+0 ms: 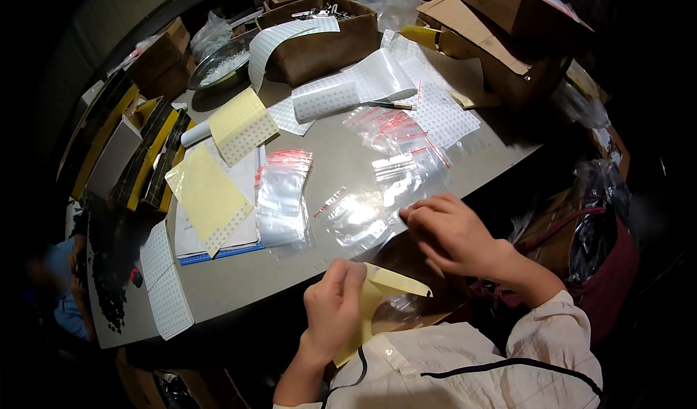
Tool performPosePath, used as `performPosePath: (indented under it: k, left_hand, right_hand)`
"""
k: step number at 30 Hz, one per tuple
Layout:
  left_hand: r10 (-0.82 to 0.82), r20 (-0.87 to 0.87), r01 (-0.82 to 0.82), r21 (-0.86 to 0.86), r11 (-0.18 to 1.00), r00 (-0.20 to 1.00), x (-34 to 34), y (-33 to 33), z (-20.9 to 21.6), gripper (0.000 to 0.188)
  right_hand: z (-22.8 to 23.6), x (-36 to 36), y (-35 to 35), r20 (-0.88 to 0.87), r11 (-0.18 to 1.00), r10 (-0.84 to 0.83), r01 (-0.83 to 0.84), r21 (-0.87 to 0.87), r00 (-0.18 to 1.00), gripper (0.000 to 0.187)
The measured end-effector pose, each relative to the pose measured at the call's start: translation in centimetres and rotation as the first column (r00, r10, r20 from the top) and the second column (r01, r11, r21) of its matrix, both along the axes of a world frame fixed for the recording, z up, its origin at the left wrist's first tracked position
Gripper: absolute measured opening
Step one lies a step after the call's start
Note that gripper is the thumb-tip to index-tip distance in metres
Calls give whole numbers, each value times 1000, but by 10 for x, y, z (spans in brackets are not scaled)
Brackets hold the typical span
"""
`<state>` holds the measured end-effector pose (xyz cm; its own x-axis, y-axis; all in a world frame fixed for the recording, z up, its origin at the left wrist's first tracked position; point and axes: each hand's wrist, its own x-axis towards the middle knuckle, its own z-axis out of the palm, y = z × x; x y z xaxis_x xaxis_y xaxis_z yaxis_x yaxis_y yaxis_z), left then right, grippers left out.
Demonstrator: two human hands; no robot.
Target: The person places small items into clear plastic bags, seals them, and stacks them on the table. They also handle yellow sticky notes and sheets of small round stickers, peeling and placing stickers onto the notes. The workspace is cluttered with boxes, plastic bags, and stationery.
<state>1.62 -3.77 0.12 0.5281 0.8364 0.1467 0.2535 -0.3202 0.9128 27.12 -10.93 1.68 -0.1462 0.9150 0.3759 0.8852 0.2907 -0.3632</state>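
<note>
Clutter crowds the far half of the grey tabletop (pixel 341 169): a brown cardboard box (pixel 327 42) with a white dotted label strip (pixel 279 42) draped over its front edge, a roll of white sticker sheet (pixel 330 98) lying just before it, and more open cardboard cartons (pixel 501 39) at the right rear. A shallow metal bowl of small white pieces (pixel 221 60) sits at the left rear. Along the left edge stand black-and-yellow flat packs (pixel 149 158), leaning against each other. Pale yellow backing sheets (pixel 207 195) lie on a white pad with a blue edge, and another yellow sheet (pixel 242 124) curls beside it.

Near the middle, a stack of clear zip bags with red seal strips (pixel 282 191) lies flat; further loose clear bags (pixel 396 137) with red strips spread toward the right, over a white dotted sheet (pixel 443 111). A slim pen (pixel 388 105) lies between the roll and those bags.

At the near edge, the left hand (pixel 334 307) pinches a curled yellow backing strip (pixel 385 285) between thumb and fingers, held off the tabletop above the lap. The right hand (pixel 450 231), fingers bent and close together, presses on a clear plastic bag (pixel 359 217) at the tabletop's edge. The two hands are near each other but apart.
</note>
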Motion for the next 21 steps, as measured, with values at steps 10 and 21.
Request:
performPosePath:
  k: [10,21]
  left_hand:
    - [21,12,-21,-26,999,1000,-13,0,4,18]
    - [-2,103,8,-50,999,995,-15,0,-1,10]
  right_hand:
    - [18,26,60,-255,963,-24,-47,-265,967,18]
    - [31,39,87,166,867,-108,174,-467,980,34]
